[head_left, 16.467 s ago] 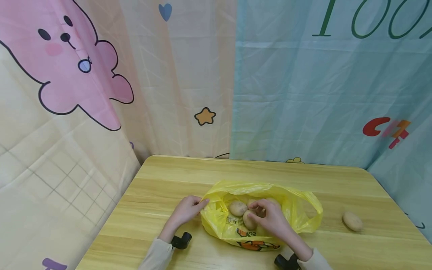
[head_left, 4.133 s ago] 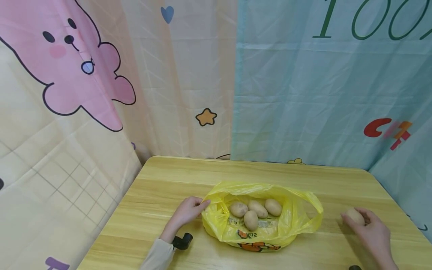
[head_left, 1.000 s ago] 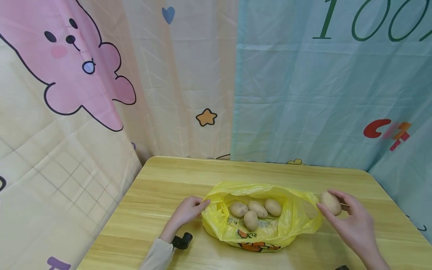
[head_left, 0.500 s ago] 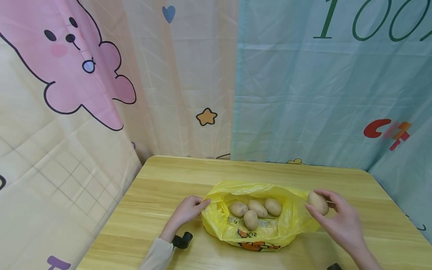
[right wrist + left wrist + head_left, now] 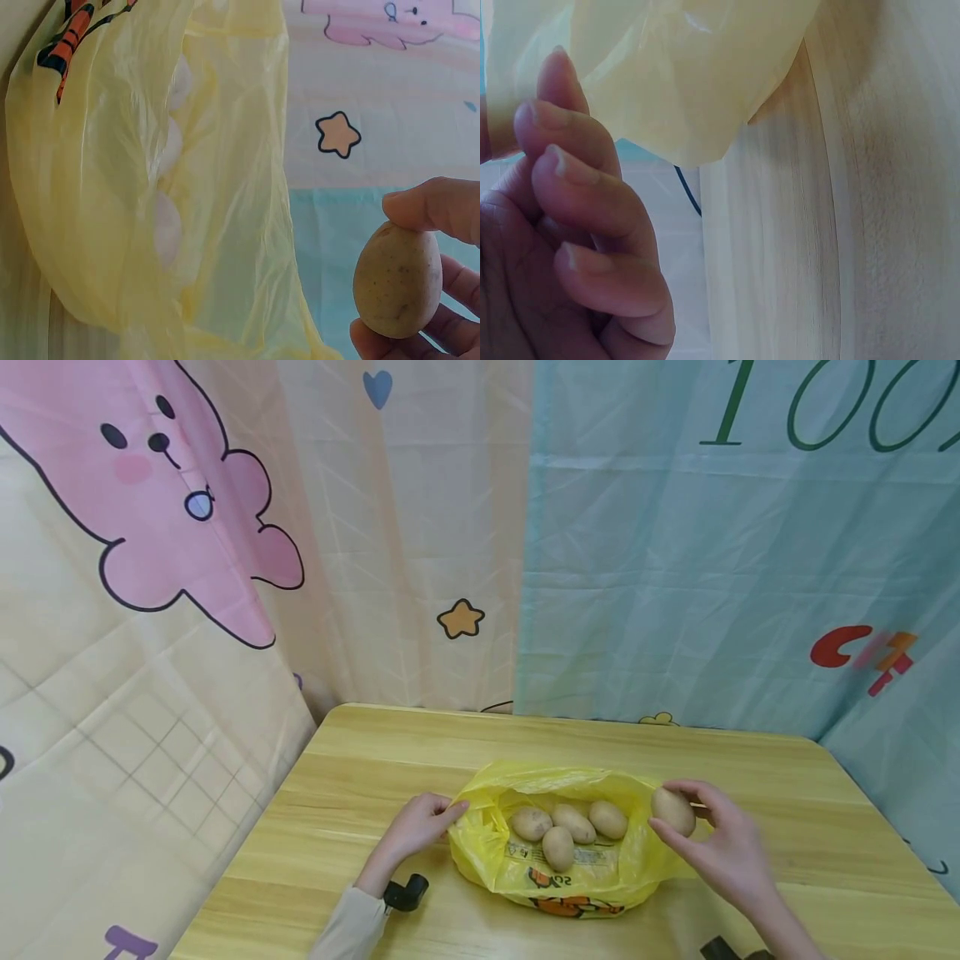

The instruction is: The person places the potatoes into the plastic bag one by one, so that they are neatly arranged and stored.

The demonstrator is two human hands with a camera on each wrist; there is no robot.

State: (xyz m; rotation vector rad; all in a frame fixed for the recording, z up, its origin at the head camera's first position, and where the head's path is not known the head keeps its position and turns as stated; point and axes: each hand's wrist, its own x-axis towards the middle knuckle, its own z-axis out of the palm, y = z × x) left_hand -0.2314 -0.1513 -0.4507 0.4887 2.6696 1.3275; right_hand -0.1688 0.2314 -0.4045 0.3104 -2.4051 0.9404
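Note:
A yellow plastic bag (image 5: 637, 868) lies spread on the table with its mouth facing up. Several potatoes (image 5: 558, 849) rest together inside it. My left hand (image 5: 416, 827) pinches the bag's left rim between thumb and forefinger; in the left wrist view the other fingers (image 5: 604, 206) curl loosely below the film. My right hand (image 5: 727, 847) grips one more potato (image 5: 673, 812) between thumb and fingertips, raised over the bag's right end and its handle loop. The right wrist view shows that potato (image 5: 399, 281) beside the bag, speckled and egg-shaped.
The wooden table (image 5: 360, 752) extends around the bag on all sides. Printed curtains (image 5: 420, 527) hang behind its far edge and along the left. Black wrist-worn cameras (image 5: 406, 893) sit on both wrists.
Earlier, one potato lay on the table at right; my right hand took hold of it, lifted it and carried it left to the bag. My left hand has stayed at the bag's rim.

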